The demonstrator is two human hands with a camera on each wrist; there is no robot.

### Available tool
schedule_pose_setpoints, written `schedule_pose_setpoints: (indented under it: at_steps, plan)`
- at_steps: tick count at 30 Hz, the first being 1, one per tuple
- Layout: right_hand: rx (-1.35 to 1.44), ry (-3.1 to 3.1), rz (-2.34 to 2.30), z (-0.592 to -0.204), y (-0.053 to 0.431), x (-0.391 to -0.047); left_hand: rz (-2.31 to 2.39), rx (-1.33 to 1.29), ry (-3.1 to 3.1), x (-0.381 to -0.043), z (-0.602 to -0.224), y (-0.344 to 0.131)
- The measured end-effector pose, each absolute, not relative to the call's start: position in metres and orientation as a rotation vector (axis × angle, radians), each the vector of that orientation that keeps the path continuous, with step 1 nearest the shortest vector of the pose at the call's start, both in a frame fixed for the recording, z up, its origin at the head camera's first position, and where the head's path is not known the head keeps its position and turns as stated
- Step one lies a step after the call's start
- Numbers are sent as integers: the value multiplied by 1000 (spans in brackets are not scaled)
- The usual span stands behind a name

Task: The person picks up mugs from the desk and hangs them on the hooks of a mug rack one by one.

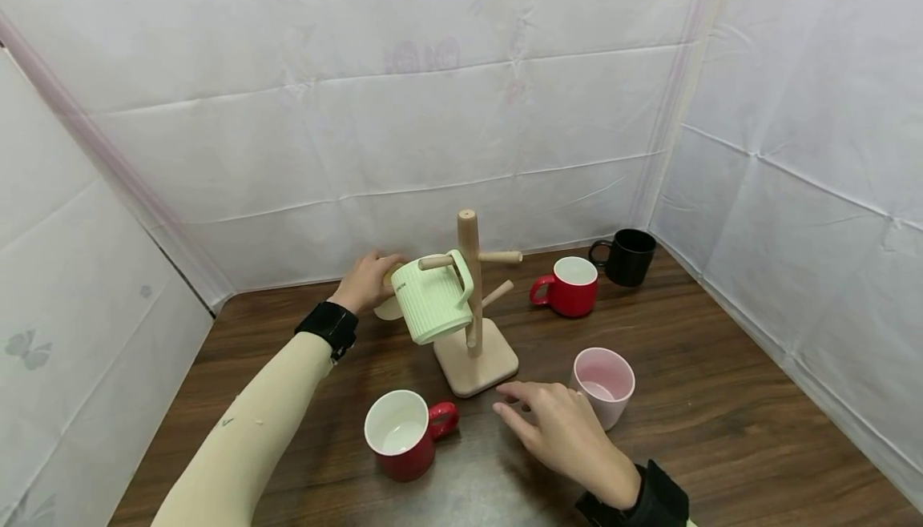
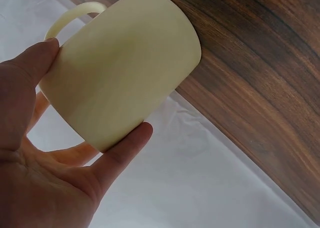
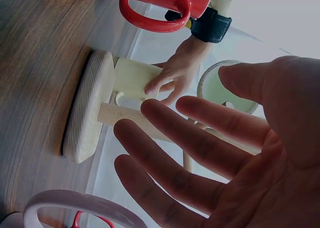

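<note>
My left hand (image 1: 366,283) grips a pale yellow mug (image 2: 120,68) by its upper part, thumb near the handle and fingers around the other side. In the head view a light green ribbed mug (image 1: 433,307) largely hides it. That green mug hangs tilted by its handle on an arm of the wooden mug rack (image 1: 469,239). The yellow mug is low beside the rack; whether its bottom touches the table cannot be told. My right hand (image 1: 566,435) holds nothing, fingers extended and slightly bent, in front of the rack and beside a pink mug (image 1: 607,413).
A red mug (image 1: 409,463) with a white inside stands in front of the rack, handle to the right. Another red mug (image 1: 573,301) and a black mug (image 1: 630,259) stand at the back right. White sheeting (image 1: 404,134) encloses the wooden table (image 1: 721,399) behind and at the sides.
</note>
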State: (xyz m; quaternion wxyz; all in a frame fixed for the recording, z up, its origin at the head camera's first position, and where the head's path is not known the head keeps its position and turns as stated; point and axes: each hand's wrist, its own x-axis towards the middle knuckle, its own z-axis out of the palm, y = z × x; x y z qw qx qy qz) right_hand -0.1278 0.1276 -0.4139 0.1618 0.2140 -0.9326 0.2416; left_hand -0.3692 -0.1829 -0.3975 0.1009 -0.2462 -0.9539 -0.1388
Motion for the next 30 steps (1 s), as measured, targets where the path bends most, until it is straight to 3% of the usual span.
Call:
schedule_pose_setpoints:
  at_steps: [30]
  plan:
    - [611,-2677,690,-414,128,-126,-710,-540,-2435,-350,-399,-218]
